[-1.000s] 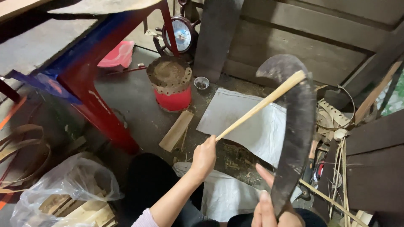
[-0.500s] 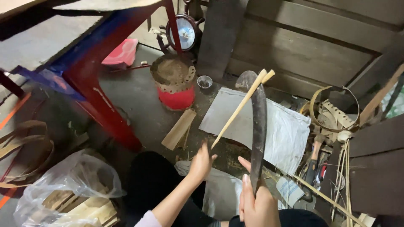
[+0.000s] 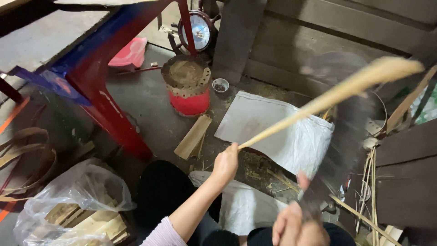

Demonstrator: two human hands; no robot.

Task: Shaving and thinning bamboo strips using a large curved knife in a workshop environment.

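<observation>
Change: since half a second ago, the long pale bamboo strip (image 3: 327, 98) is tilting flatter, its tip swinging right, and the dark curved blade (image 3: 339, 146) is blurring beside it.
Left hand (image 3: 225, 165): fingers are wrapping shut round the strip's lower end, holding it slanted over the white woven sack (image 3: 273, 132) on the floor.
Right hand (image 3: 298, 225): fingers are closing on the blade's handle, seemingly to shave the strip.
Nearby: red cylindrical stove (image 3: 187, 86); flat wooden offcut (image 3: 193, 136).

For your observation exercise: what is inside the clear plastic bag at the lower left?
The clear plastic bag holds pale, flat-cut wood pieces, stacked loosely. Crinkled, glaring plastic hides its upper part, and the picture's edge cuts off the bottom.
</observation>
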